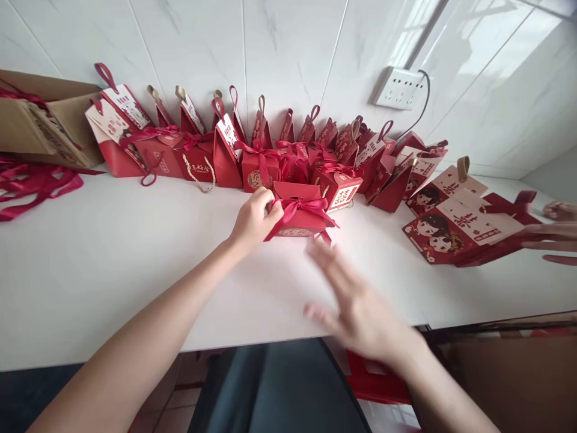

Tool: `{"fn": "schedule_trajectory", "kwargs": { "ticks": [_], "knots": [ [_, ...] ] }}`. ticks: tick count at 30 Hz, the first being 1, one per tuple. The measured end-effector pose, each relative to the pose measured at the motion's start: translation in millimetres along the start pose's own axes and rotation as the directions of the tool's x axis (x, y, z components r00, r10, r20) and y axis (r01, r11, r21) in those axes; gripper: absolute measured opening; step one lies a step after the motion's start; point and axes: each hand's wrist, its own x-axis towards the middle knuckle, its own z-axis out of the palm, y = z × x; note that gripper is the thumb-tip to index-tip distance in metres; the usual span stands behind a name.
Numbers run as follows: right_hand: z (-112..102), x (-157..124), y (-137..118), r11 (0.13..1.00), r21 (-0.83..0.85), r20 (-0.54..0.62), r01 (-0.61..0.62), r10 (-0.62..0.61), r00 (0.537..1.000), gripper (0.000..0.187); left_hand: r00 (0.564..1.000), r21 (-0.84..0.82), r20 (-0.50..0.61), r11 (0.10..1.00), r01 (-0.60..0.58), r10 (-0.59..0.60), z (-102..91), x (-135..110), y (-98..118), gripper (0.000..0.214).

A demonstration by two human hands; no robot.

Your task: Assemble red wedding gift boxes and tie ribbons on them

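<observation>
A small red gift box (301, 218) tied with a red ribbon bow sits on the white table (112, 270), just in front of a long row of similar boxes. My left hand (253, 219) grips its left side with fingers curled round the edge. My right hand (356, 300) hovers over the table below and to the right of the box, fingers spread, blurred by motion and holding nothing.
Several red gift boxes (198, 153) line the tiled wall. A cardboard carton (42, 123) and loose red ribbons (31, 183) lie at far left. Flat unfolded boxes (455, 231) lie at right, where another person's hand (556, 237) reaches in. A wall socket (399, 88) is above.
</observation>
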Motion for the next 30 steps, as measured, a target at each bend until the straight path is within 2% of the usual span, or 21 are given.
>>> {"fn": "schedule_trajectory", "kwargs": {
  "ticks": [1,2,5,10,16,18,20,22,23,26,28,30],
  "knots": [
    [9.6,-12.9,-10.2,0.993,0.032,0.117,0.116,-0.119,0.986,0.077,1.000,-0.004,0.001,1.000,0.006,-0.006,0.1,0.1,-0.1,0.026],
    [18.8,-23.9,-16.6,0.984,0.055,0.216,0.168,-0.176,0.960,0.083,1.000,-0.009,0.003,1.000,0.014,-0.014,0.1,0.1,-0.2,0.026],
    [34.7,-42.1,-13.8,0.985,0.024,0.372,0.169,-0.166,0.913,0.087,0.999,-0.017,0.016,0.999,0.040,-0.040,-0.1,0.5,-0.2,0.027],
    [21.5,-40.9,28.6,0.991,-0.091,0.451,0.102,-0.050,0.891,0.084,0.999,-0.028,0.022,0.998,0.048,-0.048,-0.8,0.6,0.3,0.027],
    [13.9,-33.3,83.6,0.982,-0.190,0.433,0.000,0.084,0.897,0.074,0.998,-0.037,0.033,0.998,0.047,-0.045,-2.7,-1.1,-0.4,0.026],
    [15.2,-27.7,97.7,0.979,-0.195,0.390,-0.051,0.125,0.912,0.071,0.998,-0.033,0.037,0.998,0.045,-0.044,-3.6,-1.7,-0.6,0.026],
    [14.9,-19.2,107.0,0.984,-0.147,0.294,-0.102,0.142,0.945,0.060,0.998,-0.030,0.039,0.999,0.044,-0.043,-4.1,-2.1,-0.8,0.025],
    [11.9,-6.6,110.7,0.986,-0.052,0.110,-0.158,0.163,0.980,0.045,0.998,-0.031,0.037,0.999,0.043,-0.042,-4.3,-2.6,-1.2,0.024],
    [9.5,1.7,110.4,0.983,0.002,-0.005,-0.182,0.183,0.983,0.040,0.999,-0.032,0.036,0.999,0.039,-0.038,-4.2,-2.9,-1.5,0.023],
    [2.1,34.8,102.2,0.970,0.134,-0.299,-0.203,0.235,0.925,0.039,0.999,-0.013,0.027,1.000,0.020,-0.020,-4.2,-4.2,-1.9,0.023],
    [0.7,60.5,92.8,0.961,0.208,-0.374,-0.181,0.249,0.893,0.034,1.000,0.014,0.015,1.000,0.007,-0.008,-4.5,-5.3,-2.0,0.023],
    [5.0,83.0,83.0,0.936,0.305,-0.372,-0.175,0.286,0.883,0.022,1.000,0.050,0.003,0.999,-0.015,0.015,-5.2,-6.1,-2.2,0.023]
  ]
}}
